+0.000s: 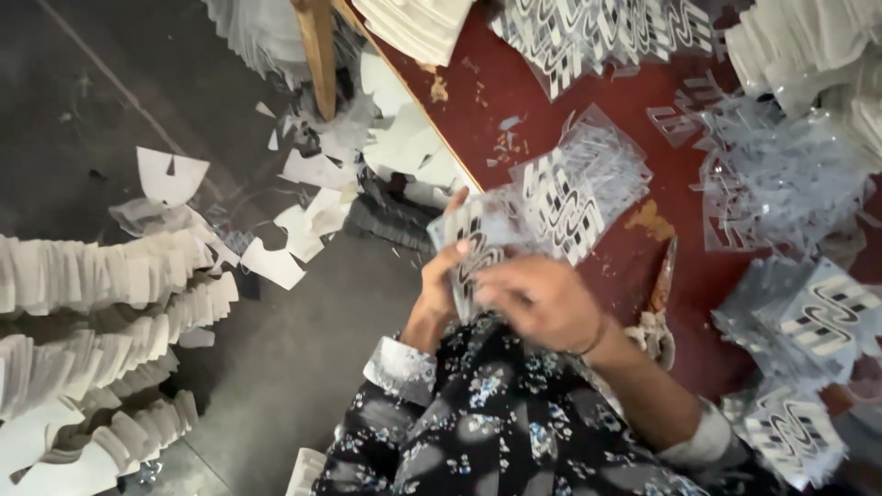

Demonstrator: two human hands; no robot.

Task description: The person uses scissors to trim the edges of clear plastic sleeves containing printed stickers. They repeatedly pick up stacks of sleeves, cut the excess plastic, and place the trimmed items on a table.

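My left hand and my right hand meet at the edge of a dark red table. Both pinch a small clear plastic piece with a black and white wavy print. It is the nearest of a loose pile of such printed clear pieces lying on the table just beyond my fingers. My forearms wear rolled dark floral sleeves.
More printed clear pieces lie at the table's back, right and near right. Scissors rest by my right wrist. White cut paper shapes litter the grey floor, with long stacked rows on the left. A wooden table leg stands behind.
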